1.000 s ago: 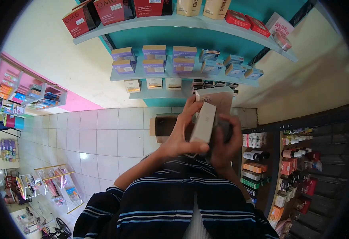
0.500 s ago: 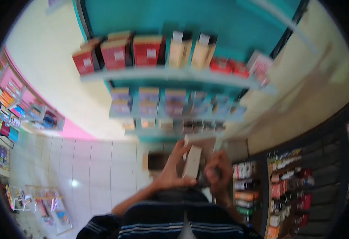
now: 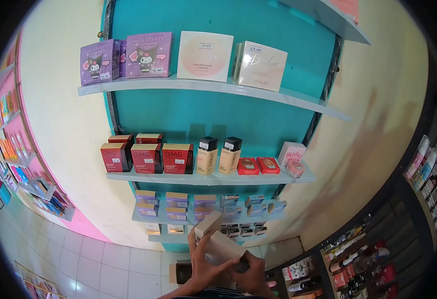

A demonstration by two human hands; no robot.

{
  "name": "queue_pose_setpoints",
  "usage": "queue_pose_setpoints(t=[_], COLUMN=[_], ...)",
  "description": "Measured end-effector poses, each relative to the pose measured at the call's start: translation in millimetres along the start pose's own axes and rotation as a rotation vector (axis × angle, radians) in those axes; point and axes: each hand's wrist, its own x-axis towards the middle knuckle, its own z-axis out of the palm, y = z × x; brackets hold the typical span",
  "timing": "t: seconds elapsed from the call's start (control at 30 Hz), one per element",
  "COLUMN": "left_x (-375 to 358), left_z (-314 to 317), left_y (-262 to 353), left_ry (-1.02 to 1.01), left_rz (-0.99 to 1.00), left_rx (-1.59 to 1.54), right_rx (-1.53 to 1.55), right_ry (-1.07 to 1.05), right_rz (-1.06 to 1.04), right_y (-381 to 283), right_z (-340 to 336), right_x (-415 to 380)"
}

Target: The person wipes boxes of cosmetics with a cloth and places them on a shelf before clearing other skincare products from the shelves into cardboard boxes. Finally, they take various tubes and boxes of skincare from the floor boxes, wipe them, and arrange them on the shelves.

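Watching from my end through the head camera, I see the view has swung upward over the last half second: the top shelf (image 3: 298, 103) with its purple Multi-Effect Cushion boxes (image 3: 148, 55) and white Healthy Glow Cushion box (image 3: 206, 57) has come into sight, while the red OMG boxes (image 3: 178, 159) that stood near the upper edge now sit around mid-picture. The hands ride lower in my frame as a result. The left hand (image 3: 198, 264) has its fingers raised around the narrow pale carton (image 3: 208, 223), which now slants across the top of the larger white box (image 3: 224, 246) instead of lying over its front. The right hand (image 3: 249, 273) is curled in at that larger box's right end (something dark shows beneath its fingers, but I can't tell what, nor how firmly it grips). Both boxes are held up in front of the lower shelves, above the floor where the open cardboard box (image 3: 172, 274) sits. To me, the shift means more of the display can be looked over with neither carton set down, so I judge this as handling and checking rather than placing.
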Motion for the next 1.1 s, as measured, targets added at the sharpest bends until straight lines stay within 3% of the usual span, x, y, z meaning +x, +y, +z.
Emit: queue_pose_setpoints(t=[0.13,0.2,0.23,0.33,0.5,0.67,0.77,1.1], left_x=[-1.0,-2.0,-3.7,-8.4,-15.2,-20.5,-21.6,-26.2], left_z=[-0.8,-5.5,-5.7,-9.8,-14.9,-14.1,-14.8,-15.5], left_y=[-2.6,10.0,9.3,1.4,-3.0,1.6,14.4,9.2], left_ry=[0.011,-0.041,-0.042,-0.047,-0.026,0.026,0.078,0.165], left_rz=[0.047,-0.112,-0.115,-0.163,-0.229,-0.242,-0.244,-0.277], left_rx=[-0.225,-0.550,-0.555,-0.621,-0.589,-0.514,-0.521,-0.414], right_rx=[0.399,0.438,0.475,0.204,-0.016,-0.154,-0.111,-0.226], right_ry=[0.074,0.264,0.333,0.593,0.244,0.042,-0.158,0.004], right_rz=[0.045,-0.085,-0.083,-0.220,-0.342,-0.321,-0.188,-0.445], right_y=[19.8,-4.5,-29.6,-54.9,-154.2,-173.7,-168.7,-166.2], right_z=[-42.5,-92.1,-121.8,-211.5,-286.6,-288.8,-286.8,-282.6], right_x=[16.6,32.4,38.5,76.7,163.2,223.5,250.5,257.1])
